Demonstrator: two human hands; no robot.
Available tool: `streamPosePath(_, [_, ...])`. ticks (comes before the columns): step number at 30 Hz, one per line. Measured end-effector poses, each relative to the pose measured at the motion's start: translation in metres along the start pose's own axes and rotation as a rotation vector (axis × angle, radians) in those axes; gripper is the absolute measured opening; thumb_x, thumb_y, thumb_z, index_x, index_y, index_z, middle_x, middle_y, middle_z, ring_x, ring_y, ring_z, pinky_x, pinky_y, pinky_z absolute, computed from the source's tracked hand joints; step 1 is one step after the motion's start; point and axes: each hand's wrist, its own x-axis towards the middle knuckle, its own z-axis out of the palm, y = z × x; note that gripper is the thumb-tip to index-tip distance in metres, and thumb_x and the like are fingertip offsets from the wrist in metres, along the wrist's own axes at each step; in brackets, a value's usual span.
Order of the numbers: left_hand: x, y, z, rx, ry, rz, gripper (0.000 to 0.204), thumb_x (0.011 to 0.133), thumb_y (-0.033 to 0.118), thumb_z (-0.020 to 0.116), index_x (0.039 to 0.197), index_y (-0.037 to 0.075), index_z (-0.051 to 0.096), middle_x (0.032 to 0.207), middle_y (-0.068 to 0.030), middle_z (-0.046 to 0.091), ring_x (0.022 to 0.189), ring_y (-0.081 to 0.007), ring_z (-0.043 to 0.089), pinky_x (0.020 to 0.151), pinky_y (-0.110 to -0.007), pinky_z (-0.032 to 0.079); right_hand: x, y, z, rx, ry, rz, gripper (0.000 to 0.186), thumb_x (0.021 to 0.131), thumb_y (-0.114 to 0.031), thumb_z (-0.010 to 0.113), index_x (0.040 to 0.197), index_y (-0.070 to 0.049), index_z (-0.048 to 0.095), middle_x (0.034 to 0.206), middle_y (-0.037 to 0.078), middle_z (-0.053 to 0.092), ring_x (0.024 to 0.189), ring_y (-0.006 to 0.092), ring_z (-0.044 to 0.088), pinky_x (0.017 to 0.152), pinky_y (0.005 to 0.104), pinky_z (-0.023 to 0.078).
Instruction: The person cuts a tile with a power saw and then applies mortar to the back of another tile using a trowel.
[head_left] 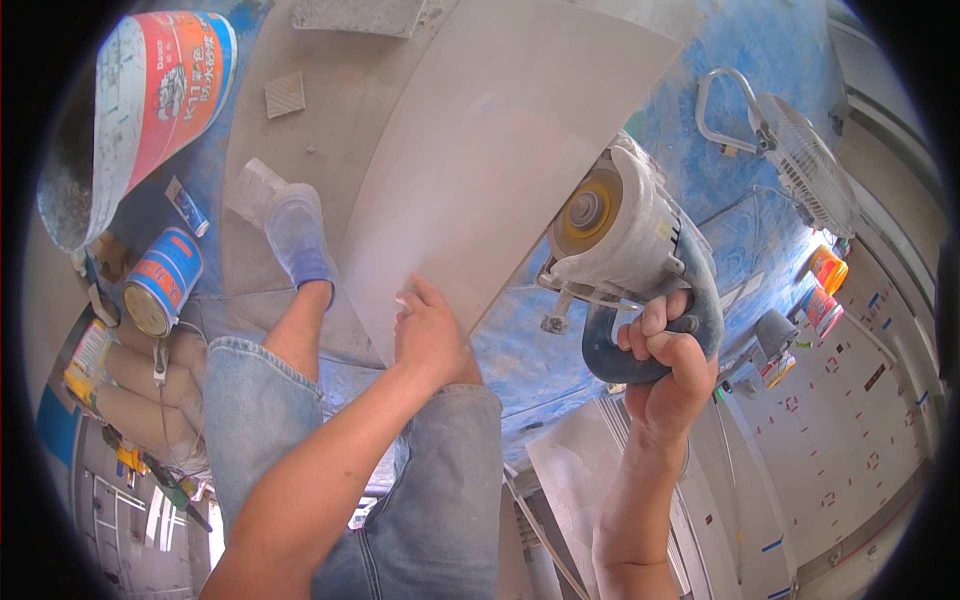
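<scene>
The right hand point(662, 345) is wrapped around the dark looped handle of a dust-covered power saw point(655, 225), fingers curled through the loop. The saw's body extends up and to the left from that hand, with a round yellow disc point(588, 208) around its central spindle facing the camera. The saw sits against the right-hand edge of a large, pale slab point(490, 170); whether it touches the edge cannot be told.

The left hand point(430, 328) clutches nothing: it rests on the slab near its narrow lower end, fingers loosely bent and pointing away from the person. Most of the slab reaches beyond this hand, up toward the top of the view, while the saw is to the hand's right and slightly farther out, clear of the fingers.

Left of the slab is the person's foot in a whitish-blue shoe point(298, 235), just beside the slab's edge. A small square offcut point(285, 95) lies farther up on a grey sheet point(330, 120). Blue-stained floor covering point(535, 350) shows beneath the slab and saw. A large tub point(160, 110) is tipped at upper left, and a fan point(810, 160) is at far right.
</scene>
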Motion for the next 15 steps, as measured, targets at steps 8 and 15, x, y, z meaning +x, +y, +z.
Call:
streamPosePath(8, [0.0007,0.0006,-0.0004,-0.003,-0.006,-0.005,0.109,0.069,0.015,0.073,0.142,-0.019,0.000,0.135,-0.0464,0.031,0.111,-0.0512,0.056,0.094,-0.044,0.050,0.0005,0.0015,-0.0009,-0.066,-0.048,-0.029,0.023,0.066,-0.005,0.051,0.087,-0.005,0.044,0.071,0.005,0.045,0.060,0.0141,0.041,0.063,0.0316,0.041])
streamPosePath(15, [-0.0002,0.0006,-0.0026,-0.016,-0.019,0.001,0.110,0.068,0.014,0.074,0.142,-0.019,0.000,0.135,-0.0466,0.030,0.112,-0.0519,0.054,0.096,-0.044,0.049,-0.0024,0.0047,-0.0020,-0.021,-0.045,-0.012,0.020,0.066,-0.004,0.049,0.085,-0.005,0.044,0.071,0.005,0.045,0.059,0.0139,0.041,0.063,0.0312,0.040])
